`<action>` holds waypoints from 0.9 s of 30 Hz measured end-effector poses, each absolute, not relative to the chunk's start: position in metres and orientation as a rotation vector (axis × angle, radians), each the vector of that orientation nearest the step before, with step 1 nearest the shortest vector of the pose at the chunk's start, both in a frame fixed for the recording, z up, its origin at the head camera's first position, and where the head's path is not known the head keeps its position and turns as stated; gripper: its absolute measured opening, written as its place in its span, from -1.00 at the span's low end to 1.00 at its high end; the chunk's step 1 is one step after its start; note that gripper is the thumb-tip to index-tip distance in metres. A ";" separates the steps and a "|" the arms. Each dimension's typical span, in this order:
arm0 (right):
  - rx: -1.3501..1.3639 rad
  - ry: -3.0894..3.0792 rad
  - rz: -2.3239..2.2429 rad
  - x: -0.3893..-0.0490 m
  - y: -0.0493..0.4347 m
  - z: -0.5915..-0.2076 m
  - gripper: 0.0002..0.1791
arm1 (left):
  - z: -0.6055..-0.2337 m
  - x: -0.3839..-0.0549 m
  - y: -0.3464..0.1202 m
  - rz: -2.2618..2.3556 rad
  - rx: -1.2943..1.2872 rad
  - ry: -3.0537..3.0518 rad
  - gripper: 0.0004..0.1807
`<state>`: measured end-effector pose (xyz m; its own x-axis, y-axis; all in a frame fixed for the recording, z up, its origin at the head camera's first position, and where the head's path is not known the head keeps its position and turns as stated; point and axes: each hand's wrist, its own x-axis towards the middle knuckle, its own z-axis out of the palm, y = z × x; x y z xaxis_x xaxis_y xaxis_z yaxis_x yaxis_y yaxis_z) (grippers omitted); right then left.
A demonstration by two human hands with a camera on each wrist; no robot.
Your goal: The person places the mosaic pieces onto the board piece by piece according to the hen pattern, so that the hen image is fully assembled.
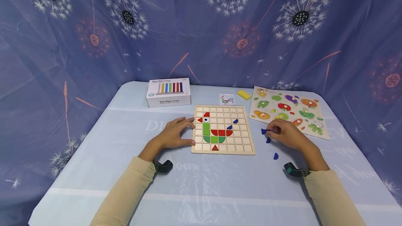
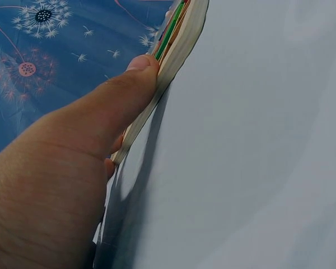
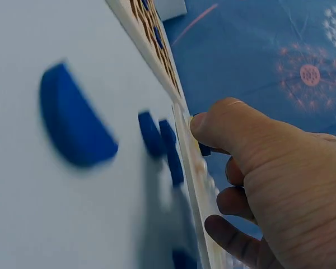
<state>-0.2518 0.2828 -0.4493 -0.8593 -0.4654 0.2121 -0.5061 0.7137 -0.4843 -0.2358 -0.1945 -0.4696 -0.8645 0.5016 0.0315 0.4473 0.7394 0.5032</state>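
Note:
My left hand (image 1: pixel 173 133) rests at the left side of a wooden grid board (image 1: pixel 230 147), thumb and a finger spread along its edge. In the left wrist view the thumb touches the board's rim. Red, green and blue pieces form a bird with a white eye piece (image 1: pixel 206 120) on the grid. Right of the board, my right hand (image 1: pixel 287 134) pinches a small blue piece (image 3: pixel 205 149) between thumb and finger, partly hidden by the thumb. Close below that hand lie blue pieces, among them a blue half-round piece (image 1: pixel 275 156) nearer me.
A picture card (image 1: pixel 230 96) and a yellow block (image 1: pixel 244 95) lie behind the board. At the back left stands a white toy box (image 1: pixel 169 99). A vegetable puzzle board (image 1: pixel 267 121) lies behind my right hand. A patterned curtain (image 1: pixel 188 23) hangs behind the table.

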 end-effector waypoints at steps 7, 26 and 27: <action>0.964 -2.853 0.922 -0.267 0.249 -0.442 -0.87 | -0.469 -0.234 -0.195 0.791 0.778 2.824 -0.37; 1.084 -2.983 1.123 -0.292 0.188 -0.450 -0.88 | -0.465 -0.232 -0.193 0.803 0.785 2.820 -0.36; 1.075 -2.992 1.142 -0.292 0.188 -0.450 -0.88 | -0.465 -0.232 -0.194 0.804 0.781 2.819 -0.36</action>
<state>-0.2922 0.1881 -0.4498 -0.7725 -0.6349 0.0050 -0.4768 0.5749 -0.6649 -0.2322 -0.1935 -0.4650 -0.8620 0.5056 0.0363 0.4487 0.7277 0.5188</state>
